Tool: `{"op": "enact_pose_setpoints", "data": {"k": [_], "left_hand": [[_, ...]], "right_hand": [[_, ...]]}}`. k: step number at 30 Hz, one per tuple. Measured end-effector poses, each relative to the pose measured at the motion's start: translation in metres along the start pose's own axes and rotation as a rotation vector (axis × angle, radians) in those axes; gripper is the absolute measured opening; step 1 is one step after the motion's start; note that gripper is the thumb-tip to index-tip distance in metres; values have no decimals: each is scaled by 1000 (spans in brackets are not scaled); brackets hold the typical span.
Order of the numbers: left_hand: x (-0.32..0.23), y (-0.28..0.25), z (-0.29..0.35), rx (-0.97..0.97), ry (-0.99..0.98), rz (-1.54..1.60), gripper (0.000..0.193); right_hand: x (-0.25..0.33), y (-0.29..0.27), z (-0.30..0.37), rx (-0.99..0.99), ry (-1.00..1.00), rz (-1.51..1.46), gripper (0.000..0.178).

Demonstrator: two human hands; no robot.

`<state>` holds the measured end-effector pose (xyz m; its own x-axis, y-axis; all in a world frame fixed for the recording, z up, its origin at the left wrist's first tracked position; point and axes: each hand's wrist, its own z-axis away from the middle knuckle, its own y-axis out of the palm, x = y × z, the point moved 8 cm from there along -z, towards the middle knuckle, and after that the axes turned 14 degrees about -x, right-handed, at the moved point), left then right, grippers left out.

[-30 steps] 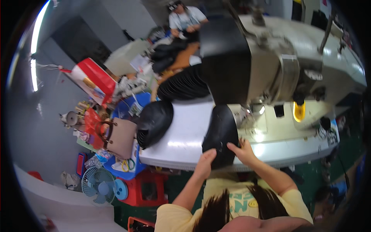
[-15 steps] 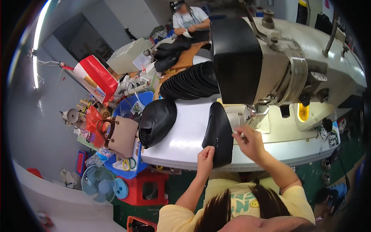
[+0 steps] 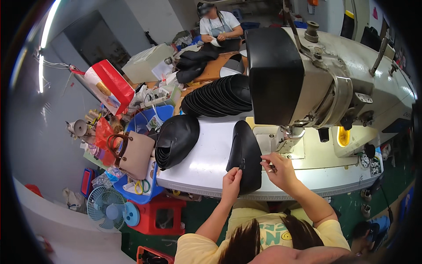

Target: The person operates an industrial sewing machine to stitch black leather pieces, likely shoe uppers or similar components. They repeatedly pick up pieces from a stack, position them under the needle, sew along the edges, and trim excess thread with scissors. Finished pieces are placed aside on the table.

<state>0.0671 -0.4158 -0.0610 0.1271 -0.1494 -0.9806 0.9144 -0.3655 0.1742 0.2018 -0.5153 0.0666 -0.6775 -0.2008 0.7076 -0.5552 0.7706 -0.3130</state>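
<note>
A curved black shoe upper [image 3: 247,154], smooth like leather, lies on the white table in front of me, left of the sewing machine's needle area. My left hand [image 3: 231,182] is closed on its lower left edge, thumb and fingers pinched together. Close to the upper's right edge, my right hand [image 3: 281,172] is held in a pinch. Something small and dark shows between its fingers, too small to make out. The large sewing machine [image 3: 303,79], with a black front cover, stands over the right part of the table.
A row of stacked black uppers [image 3: 215,97] and a rolled bundle [image 3: 176,141] lie to the left. Beyond them are a beige handbag [image 3: 137,154], a blue basket [image 3: 145,196], a fan [image 3: 110,211] and a red stool [image 3: 160,215]. Another person [image 3: 220,28] sits across, handling a white-and-black piece.
The view has shifted slightly, moving most things a little in the picture. My left hand keeps its pinch on the upper, and my right hand stays pinched near its right edge.
</note>
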Motion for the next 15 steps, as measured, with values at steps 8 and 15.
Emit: {"op": "enact_pose_setpoints", "data": {"k": [8,15], "left_hand": [[-6,-3,-4,-31,60,-175,17],[-63,37,-38,-29,284,-227,23]], "right_hand": [[55,-32,-30,-110,-157,-1,30],[17,-17,-2,127,-55,20,31]]}}
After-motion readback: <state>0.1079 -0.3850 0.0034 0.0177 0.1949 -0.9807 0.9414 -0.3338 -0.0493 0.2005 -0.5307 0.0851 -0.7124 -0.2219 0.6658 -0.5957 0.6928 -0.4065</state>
